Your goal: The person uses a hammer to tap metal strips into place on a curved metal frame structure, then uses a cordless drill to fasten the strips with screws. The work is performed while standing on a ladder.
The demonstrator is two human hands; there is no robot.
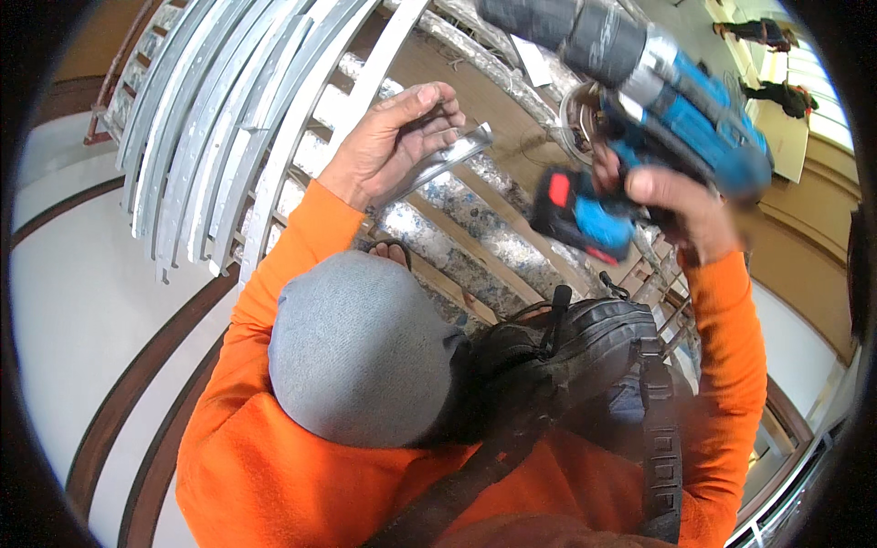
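My left hand (391, 139) has its fingers curled around a short silvery metal strip (449, 159), one end of which sticks out past the fingers. In my right hand (683, 203) is a blue and black cordless drill (690, 114), gripped by the handle and raised at the upper right. Its dark chuck end points to the upper left, and a black battery (585, 217) with red and blue parts sits at the handle's base. The drill and right hand are somewhat smeared by motion. The two hands are apart.
Long grey metal channels (228, 119) lie side by side at the upper left. Beneath me are paint-spattered platform bars (438, 239) with gaps between them. A black strapped bag (585, 338) hangs at my front, beside my grey-clad knee (361, 347). Two people (781, 96) are far off, upper right.
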